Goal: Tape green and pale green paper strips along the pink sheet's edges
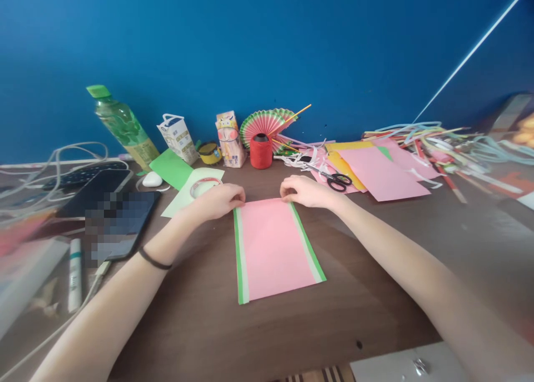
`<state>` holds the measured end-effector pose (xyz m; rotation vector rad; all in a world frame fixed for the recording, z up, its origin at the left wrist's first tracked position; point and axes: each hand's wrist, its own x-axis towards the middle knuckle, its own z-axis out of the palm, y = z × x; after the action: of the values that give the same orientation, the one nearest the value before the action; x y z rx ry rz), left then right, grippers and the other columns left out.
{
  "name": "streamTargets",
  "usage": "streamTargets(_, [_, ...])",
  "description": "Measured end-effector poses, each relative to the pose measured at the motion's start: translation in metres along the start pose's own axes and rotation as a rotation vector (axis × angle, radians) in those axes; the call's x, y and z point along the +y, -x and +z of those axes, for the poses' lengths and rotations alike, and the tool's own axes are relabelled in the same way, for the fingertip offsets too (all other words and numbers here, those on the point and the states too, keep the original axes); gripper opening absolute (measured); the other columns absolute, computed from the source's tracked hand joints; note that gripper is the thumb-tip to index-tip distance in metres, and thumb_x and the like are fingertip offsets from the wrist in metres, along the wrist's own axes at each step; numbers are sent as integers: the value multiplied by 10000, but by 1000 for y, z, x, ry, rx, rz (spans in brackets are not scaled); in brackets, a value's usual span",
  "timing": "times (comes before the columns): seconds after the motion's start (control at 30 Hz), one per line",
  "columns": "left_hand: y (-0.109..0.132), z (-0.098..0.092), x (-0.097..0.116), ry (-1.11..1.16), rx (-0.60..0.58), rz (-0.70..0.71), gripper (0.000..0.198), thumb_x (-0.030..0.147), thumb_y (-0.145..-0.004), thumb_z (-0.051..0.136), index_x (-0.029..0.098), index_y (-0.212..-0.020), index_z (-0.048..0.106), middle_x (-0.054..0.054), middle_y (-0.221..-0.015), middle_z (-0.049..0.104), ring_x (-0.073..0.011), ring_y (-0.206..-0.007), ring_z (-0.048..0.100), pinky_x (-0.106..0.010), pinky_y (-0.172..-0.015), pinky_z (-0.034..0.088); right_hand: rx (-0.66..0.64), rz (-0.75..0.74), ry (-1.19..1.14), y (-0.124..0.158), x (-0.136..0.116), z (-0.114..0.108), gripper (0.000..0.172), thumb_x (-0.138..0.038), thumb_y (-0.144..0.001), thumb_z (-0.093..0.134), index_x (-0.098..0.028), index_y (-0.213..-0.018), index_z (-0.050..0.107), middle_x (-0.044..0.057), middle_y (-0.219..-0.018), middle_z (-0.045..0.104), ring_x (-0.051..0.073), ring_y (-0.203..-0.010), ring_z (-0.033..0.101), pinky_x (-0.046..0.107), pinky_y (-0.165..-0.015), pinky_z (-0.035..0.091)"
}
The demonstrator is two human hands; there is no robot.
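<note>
A pink sheet of paper [273, 248] with green and pale green strips along both sides lies on the brown table. My left hand [221, 200] pinches its far left corner, fingers closed on the edge. At the far right corner, my right hand [303, 192] grips the same edge with thumb and fingers together. Beside my left hand, a roll of tape [202, 185] rests on a pale green sheet [175, 202]. Black-handled scissors [339, 182] lie to the right of my right hand.
Behind stand a green-capped bottle [125, 123], two cartons, a red spool [261, 152] and a pleated pink-green paper fan [267, 123]. Pink sheets [384, 170] and several loose sticks fill the back right. Phones [125, 226], a marker [75, 276] and cables lie at left.
</note>
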<state>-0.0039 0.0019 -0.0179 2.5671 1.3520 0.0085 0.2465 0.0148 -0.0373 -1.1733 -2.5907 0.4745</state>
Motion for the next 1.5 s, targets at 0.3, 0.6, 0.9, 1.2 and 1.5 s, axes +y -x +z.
streamTargets(0.3, [4, -4, -4, 62, -31, 17, 208, 176, -758, 431, 192, -871, 605, 7, -835, 651, -106, -703, 562, -191, -617, 385, -22, 39, -20, 2, -2, -3, 119, -108, -727, 519, -143, -745, 631, 35, -803, 627, 137, -742, 542, 233, -681, 372])
streamTargets(0.6, [4, -3, 4, -64, -24, 18, 217, 134, -678, 421, 178, -800, 594, -6, -769, 638, -120, -648, 548, -214, -590, 382, -95, 30, 133, 3, -9, -9, 175, -71, -738, 484, -142, -798, 632, 53, -856, 637, 154, -791, 553, 242, -695, 365])
streamTargets(0.9, [4, 3, 5, -130, 10, 51, 155, 126, -660, 420, 184, -736, 541, -11, -736, 584, -129, -630, 504, -232, -570, 358, -128, 26, 349, 4, -15, -2, 191, -47, -765, 453, -160, -850, 580, 51, -880, 607, 163, -810, 567, 241, -613, 322])
streamTargets(1.2, [5, 3, 12, -175, 31, 7, 138, 94, -684, 399, 180, -711, 504, -16, -721, 551, -138, -643, 499, -250, -583, 344, -118, 17, 501, 5, -23, -1, 157, -92, -802, 458, -170, -837, 590, 40, -856, 620, 167, -770, 588, 264, -521, 259])
streamTargets(1.5, [8, -1, 19, -234, 55, 9, 117, 106, -732, 400, 181, -692, 481, -15, -720, 552, -145, -651, 520, -256, -569, 334, -96, 7, 592, 4, -30, 2, 197, -38, -764, 468, -151, -818, 620, 62, -820, 638, 194, -807, 601, 278, -614, 341])
